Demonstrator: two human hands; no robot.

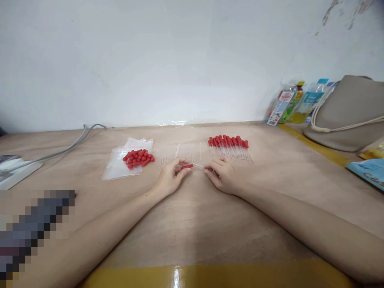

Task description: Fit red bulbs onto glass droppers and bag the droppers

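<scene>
Between thumb and fingers, my left hand (173,176) is closed on a red rubber dropper bulb (187,166). My right hand (221,174) pinches the far end of a thin clear dropper tube (198,166). The tube's other end meets the mouth of the bulb; how deep it sits I cannot tell. Behind my hands lies a row of bare clear tubes (189,151). To the right is a row of droppers with red bulbs (229,144) on their tubes. Loose red bulbs (138,157) are heaped on the left.
Clear plastic bags (115,165) lie under the loose bulbs. A grey cable (70,146) crosses the table's left side. Bottles and a drink carton (280,108) stand against the wall at the right, by a grey-beige bag (349,112). A blue packet (367,172) lies at the right edge.
</scene>
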